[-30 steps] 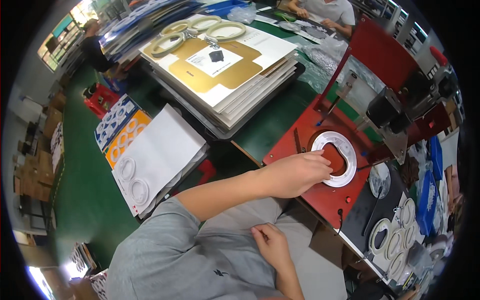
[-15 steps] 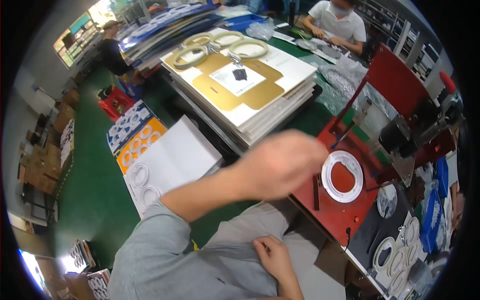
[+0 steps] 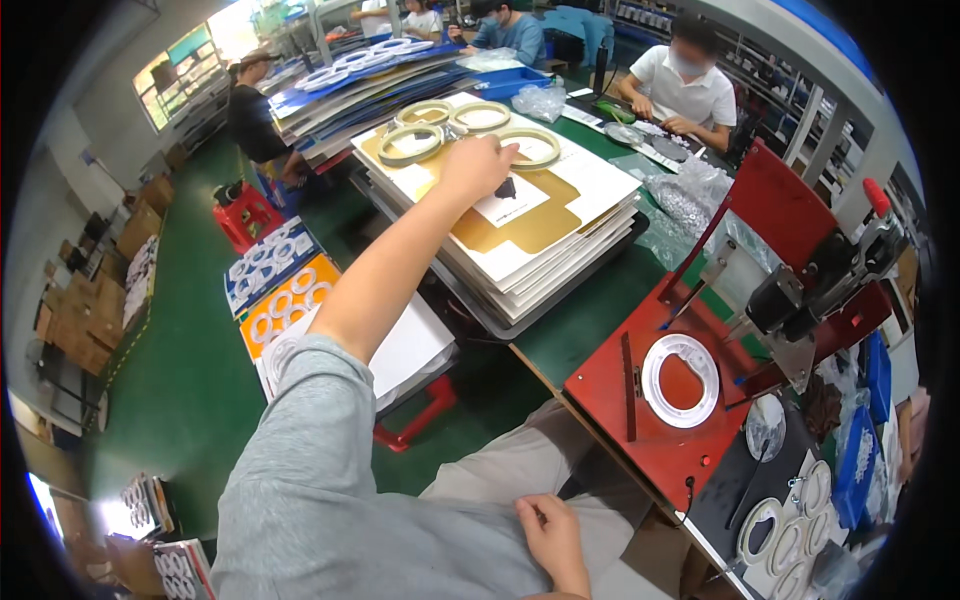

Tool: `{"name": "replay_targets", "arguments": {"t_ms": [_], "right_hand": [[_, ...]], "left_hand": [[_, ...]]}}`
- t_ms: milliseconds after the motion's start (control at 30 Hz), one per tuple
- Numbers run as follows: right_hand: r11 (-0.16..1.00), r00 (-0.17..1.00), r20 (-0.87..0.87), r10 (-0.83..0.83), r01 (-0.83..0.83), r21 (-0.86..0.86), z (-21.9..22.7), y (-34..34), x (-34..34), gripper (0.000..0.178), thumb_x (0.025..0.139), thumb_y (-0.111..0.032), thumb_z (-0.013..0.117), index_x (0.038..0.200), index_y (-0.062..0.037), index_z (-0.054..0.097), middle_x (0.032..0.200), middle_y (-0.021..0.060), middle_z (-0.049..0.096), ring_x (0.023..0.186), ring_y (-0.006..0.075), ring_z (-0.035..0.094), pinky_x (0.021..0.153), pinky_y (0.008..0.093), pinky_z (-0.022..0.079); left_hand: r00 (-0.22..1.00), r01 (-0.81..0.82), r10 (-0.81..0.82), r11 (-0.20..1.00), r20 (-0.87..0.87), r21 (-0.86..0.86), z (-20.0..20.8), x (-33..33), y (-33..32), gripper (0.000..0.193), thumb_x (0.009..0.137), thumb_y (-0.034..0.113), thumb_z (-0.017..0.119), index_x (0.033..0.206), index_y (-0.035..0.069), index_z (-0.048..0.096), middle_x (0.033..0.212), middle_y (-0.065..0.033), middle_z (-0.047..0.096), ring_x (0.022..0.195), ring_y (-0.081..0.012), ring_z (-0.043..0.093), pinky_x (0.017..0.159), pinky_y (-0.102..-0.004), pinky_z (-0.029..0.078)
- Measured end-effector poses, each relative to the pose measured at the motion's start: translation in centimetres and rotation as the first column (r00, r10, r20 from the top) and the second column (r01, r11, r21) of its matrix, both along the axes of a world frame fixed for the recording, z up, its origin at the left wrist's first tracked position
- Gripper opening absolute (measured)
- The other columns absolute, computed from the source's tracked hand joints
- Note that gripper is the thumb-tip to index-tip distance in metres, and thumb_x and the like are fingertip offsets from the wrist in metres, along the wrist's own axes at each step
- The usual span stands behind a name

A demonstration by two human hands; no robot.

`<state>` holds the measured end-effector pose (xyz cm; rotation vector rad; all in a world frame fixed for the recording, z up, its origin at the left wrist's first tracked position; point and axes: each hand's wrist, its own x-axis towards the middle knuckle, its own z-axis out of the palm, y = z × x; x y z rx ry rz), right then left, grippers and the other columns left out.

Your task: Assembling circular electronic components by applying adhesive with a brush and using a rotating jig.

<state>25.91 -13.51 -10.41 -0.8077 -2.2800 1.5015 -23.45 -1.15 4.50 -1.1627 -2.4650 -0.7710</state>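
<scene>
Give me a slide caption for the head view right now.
Left hand at the pale rings on stacked sheets, right hand at the lap, a white ring on a red machine.

- Pale rings are lying close on both sides of the left hand, atop the card stack.
- Green tabletop is leaving a gap between stack and red machine.
- A black clamp is blocking the white ring's far right; its near left is lying open.

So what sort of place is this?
Probably a factory assembly floor: a red machine with a white ring on it, pale rings on stacked sheets, and a seated co-worker at another table.
</scene>
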Motion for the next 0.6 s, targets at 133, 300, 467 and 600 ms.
{"name": "replay_targets", "arguments": {"t_ms": [133, 300, 467, 600], "right_hand": [[1.0, 1.0, -0.007, 0.017, -0.017, -0.019, 0.1, -0.1, 0.6, 0.013, 0.095, -0.014, 0.072, 0.096, -0.0012, 0.074, 0.088, 0.0154, 0.071, 0.075, 0.0303, 0.068, 0.067, 0.0364, 0.054], [0.999, 0.999, 0.004, 0.042, -0.042, 0.025, 1.2, 0.8, 0.2, 0.013, 0.095, -0.014, 0.072, 0.096, -0.002, 0.074, 0.087, 0.0141, 0.071, 0.074, 0.0285, 0.068, 0.067, 0.0357, 0.053], [1.0, 1.0, -0.018, 0.0, 0.0, -0.027, 3.1, 2.8, 0.1, 0.012, 0.096, -0.014, 0.072, 0.095, -0.0017, 0.074, 0.083, 0.0113, 0.07, 0.07, 0.0222, 0.065, 0.065, 0.0315, 0.051], [0.965, 0.956, -0.24, -0.165, 0.106, -0.241, 4.3, 4.0, -0.8, 0.015, 0.1, -0.013, 0.068, 0.104, 0.0012, 0.071, 0.085, 0.0049, 0.069, 0.075, 0.0135, 0.063, 0.071, 0.0268, 0.051]], "left_hand": [[0.999, 0.027, -0.027, 1.0, 0.02, -0.007, 1.0, 1.5, -1.2, 0.031, 0.091, 0.036, 0.07, 0.094, 0.005, 0.075, 0.091, -0.0188, 0.075, 0.09, -0.0381, 0.072, 0.082, -0.0457, 0.056], [0.986, 0.164, -0.167, 0.977, 0.014, 0.134, 0.9, 3.0, -2.7, 0.013, 0.086, 0.015, 0.069, 0.092, 0.004, 0.071, 0.095, -0.0175, 0.076, 0.089, -0.0346, 0.073, 0.08, -0.0425, 0.056], [0.926, 0.364, -0.375, 0.917, 0.043, 0.165, 1.7, 8.6, -5.9, 0.028, 0.089, 0.018, 0.071, 0.112, 0.002, 0.073, 0.098, -0.0144, 0.075, 0.086, -0.0261, 0.071, 0.077, -0.0364, 0.057], [0.812, 0.572, -0.583, 0.783, -0.032, 0.245, 1.9, 15.3, -9.6, 0.025, 0.088, 0.013, 0.073, 0.111, 0.004, 0.074, 0.098, -0.0111, 0.074, 0.085, -0.0226, 0.071, 0.075, -0.0331, 0.057]]}}
